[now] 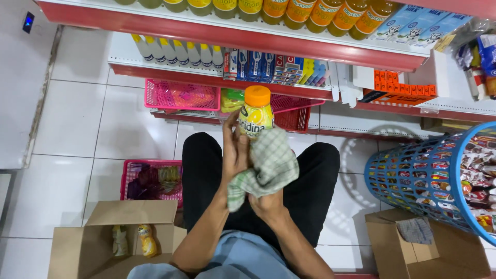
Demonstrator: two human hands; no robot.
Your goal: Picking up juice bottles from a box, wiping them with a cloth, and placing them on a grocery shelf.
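My left hand (235,150) grips a yellow juice bottle (255,114) with an orange cap, held upright over my lap. A green-and-white checked cloth (268,165) is pressed against the bottle's lower part by my right hand (266,202), which is mostly hidden under the cloth. My legs in black trousers are below both hands.
An open cardboard box (93,243) at lower left holds two similar bottles. Pink baskets (152,178) sit on the floor and the low shelf. A blue mesh basket (429,178) full of packets stands at right, above another cardboard box (413,253). Red-edged shelves (232,33) carry bottles and cartons.
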